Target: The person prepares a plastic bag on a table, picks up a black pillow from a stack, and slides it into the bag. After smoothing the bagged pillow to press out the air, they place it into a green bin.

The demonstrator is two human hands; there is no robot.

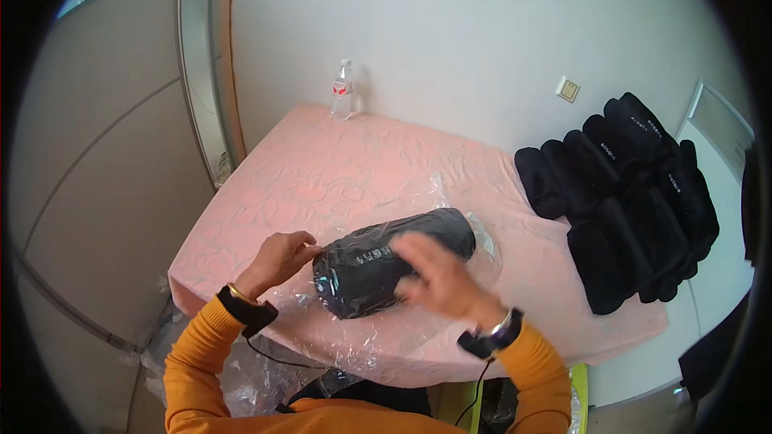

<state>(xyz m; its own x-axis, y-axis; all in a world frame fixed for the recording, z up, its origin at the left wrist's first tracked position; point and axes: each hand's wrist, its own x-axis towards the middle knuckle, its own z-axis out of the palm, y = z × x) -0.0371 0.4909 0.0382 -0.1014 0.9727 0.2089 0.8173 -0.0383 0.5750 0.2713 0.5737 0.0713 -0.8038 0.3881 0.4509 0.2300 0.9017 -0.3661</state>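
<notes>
A black bolster-shaped cushion with pale lettering lies aslant on the table in front of me, inside a clear plastic bag. The loose film spreads past the cushion's right end and along its near side. At the left end, my left hand pinches the bag's edge between thumb and fingertips. Over the cushion's right half is my right hand, smeared by motion, its fingers stretched out and nothing seen in them. Whether the right hand touches the film I cannot tell.
A pink patterned cloth covers the table. Several similar black cushions are piled at the right. A clear water bottle stands at the back by the wall. Crumpled plastic film hangs below the near edge, beside a yellow-green container.
</notes>
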